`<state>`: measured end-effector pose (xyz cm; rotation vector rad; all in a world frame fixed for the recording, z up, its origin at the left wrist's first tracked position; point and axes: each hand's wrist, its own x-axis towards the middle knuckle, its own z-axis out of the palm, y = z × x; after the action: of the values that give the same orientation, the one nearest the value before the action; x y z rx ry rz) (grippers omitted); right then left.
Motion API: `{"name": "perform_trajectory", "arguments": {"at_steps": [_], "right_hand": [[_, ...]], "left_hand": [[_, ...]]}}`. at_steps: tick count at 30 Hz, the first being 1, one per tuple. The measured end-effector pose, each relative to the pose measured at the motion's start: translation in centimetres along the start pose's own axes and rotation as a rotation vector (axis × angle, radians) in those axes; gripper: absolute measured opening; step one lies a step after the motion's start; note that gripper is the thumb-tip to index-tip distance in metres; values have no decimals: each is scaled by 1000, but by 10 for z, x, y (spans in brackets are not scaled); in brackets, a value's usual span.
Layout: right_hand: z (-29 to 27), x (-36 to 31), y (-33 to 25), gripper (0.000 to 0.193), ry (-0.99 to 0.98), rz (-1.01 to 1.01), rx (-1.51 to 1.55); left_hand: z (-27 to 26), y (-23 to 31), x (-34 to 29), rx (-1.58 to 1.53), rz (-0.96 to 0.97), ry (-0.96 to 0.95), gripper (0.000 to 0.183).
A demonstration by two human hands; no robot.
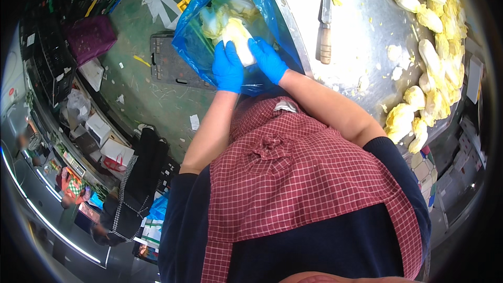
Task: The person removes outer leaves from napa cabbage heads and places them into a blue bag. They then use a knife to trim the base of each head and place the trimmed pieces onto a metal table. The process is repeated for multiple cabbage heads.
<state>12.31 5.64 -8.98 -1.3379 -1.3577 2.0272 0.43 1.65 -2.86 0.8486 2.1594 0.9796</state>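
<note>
The person's left hand (228, 68) has its fingers close together on the left side of a pale cabbage (238, 42). The cabbage is over the open mouth of a blue bag (181, 42); how deep is hard to tell. The right hand (267, 60) holds the other side, fingers bent around it. Both hands should squeeze softly and let it down gently, so no leaves rip.

The bag is thin, shiny and crinkly. The cabbage is long and smooth. Farther right, the table (361, 36) is hard metal, the knife (326, 21) has a round wooden handle, and the piled cabbages (435, 68) look lumpy, with frilly yellow leaves.
</note>
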Motion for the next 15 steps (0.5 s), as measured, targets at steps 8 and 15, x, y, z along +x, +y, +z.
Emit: {"name": "perform_trajectory", "arguments": {"at_steps": [8,15], "right_hand": [[-2,-19,-60,62,-10,299,180],[-3,-8,-1,46,9,-39,-179]], "left_hand": [[-20,-2,44,-517,-147,80,33],[0,-8,21,-164,-161,-102,59]]}}
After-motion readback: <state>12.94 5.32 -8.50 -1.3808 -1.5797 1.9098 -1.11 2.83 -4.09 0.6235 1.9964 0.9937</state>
